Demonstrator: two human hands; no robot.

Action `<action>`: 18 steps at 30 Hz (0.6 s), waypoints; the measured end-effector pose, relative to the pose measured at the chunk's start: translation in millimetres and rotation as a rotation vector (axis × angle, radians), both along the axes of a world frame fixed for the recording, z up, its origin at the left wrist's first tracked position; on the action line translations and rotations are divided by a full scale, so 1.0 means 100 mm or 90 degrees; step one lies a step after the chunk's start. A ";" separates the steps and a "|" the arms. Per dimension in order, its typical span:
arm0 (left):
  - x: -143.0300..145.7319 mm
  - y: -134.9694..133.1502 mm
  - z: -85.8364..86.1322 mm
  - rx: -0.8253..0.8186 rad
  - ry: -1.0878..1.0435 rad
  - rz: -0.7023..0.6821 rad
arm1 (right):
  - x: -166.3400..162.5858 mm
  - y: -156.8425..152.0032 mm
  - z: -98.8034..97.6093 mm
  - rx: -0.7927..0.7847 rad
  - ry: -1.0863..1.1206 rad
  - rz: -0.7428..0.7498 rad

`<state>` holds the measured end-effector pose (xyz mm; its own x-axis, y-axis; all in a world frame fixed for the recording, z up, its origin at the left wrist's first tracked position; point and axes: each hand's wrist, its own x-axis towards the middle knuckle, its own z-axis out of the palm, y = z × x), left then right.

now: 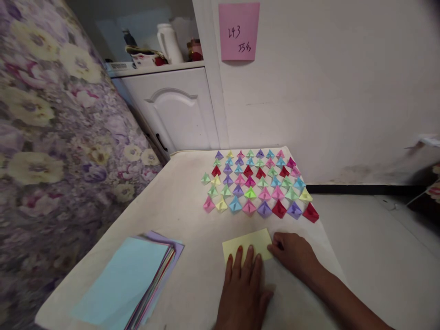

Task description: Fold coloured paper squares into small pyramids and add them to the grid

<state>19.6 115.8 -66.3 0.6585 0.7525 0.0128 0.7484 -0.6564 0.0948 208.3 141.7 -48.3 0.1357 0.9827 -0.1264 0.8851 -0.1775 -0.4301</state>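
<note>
A folded yellow paper [249, 241] lies flat on the white table [178, 206] near its front edge. My left hand [242, 286] presses down on the paper's near edge, fingers stretched out flat. My right hand [291, 252] rests at the paper's right edge, fingertips curled against it. Beyond the paper, several small folded paper shapes [256, 183] in pink, purple, green, blue, red and yellow stand in rows. A stack of coloured paper sheets [130, 282], light blue on top, lies at the front left.
A floral-patterned cloth surface [51, 137] rises along the left. A white cabinet [172, 105] stands behind the table, with a white jug [169, 43] on its shelf. A pink note [238, 31] sticks to the wall. Pale floor [378, 247] lies to the right.
</note>
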 end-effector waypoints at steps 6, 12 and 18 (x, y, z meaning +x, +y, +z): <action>-0.01 0.01 0.01 0.020 -0.012 -0.015 | 0.02 -0.02 0.05 -0.007 -0.011 0.005; -0.01 0.00 -0.02 0.055 -0.028 -0.018 | -0.27 -0.27 0.16 0.159 0.051 0.072; -0.03 -0.01 -0.11 0.065 -0.014 -0.015 | -0.51 -0.52 -0.05 0.132 0.120 0.334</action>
<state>17.0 114.6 -76.8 0.6750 0.7306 0.1026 0.7308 -0.6812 0.0429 157.2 90.0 -53.5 -0.3804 0.9194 0.0999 0.7369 0.3666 -0.5680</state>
